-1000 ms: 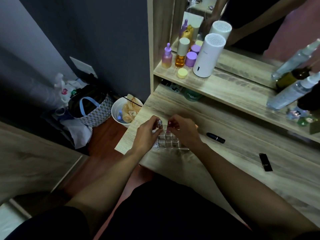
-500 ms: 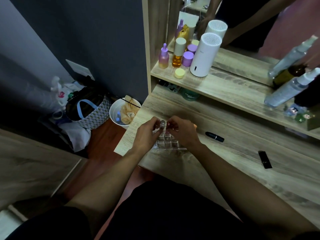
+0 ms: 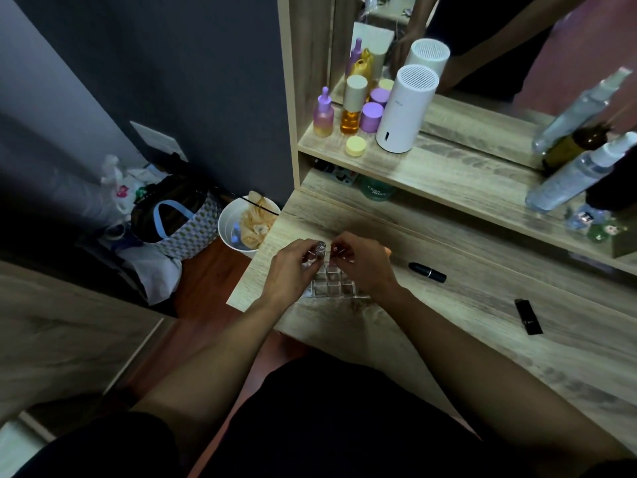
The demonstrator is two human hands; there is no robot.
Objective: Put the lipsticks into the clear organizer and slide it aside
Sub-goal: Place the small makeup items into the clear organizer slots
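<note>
The clear organizer (image 3: 332, 288) with its grid of cells sits near the left end of the wooden vanity top (image 3: 448, 322), partly hidden by both hands. My left hand (image 3: 293, 270) holds a silver-topped lipstick (image 3: 320, 249) upright over the organizer's far cells. My right hand (image 3: 365, 267) holds a red-topped lipstick (image 3: 335, 250) upright beside it. A black round lipstick (image 3: 427, 271) lies on the top to the right. Further right lies a black square-bodied lipstick (image 3: 528, 316).
A shelf (image 3: 448, 174) above the top carries a white cylinder (image 3: 405, 110), purple and amber bottles (image 3: 351, 108), a yellow jar and spray bottles (image 3: 579, 174), backed by a mirror. On the floor to the left stand a white bin (image 3: 238, 225) and a patterned bag (image 3: 179, 222).
The two held lipsticks have come closer together over the organizer's far cells. The view has shifted slightly; the lipsticks lying on the top have not moved.
</note>
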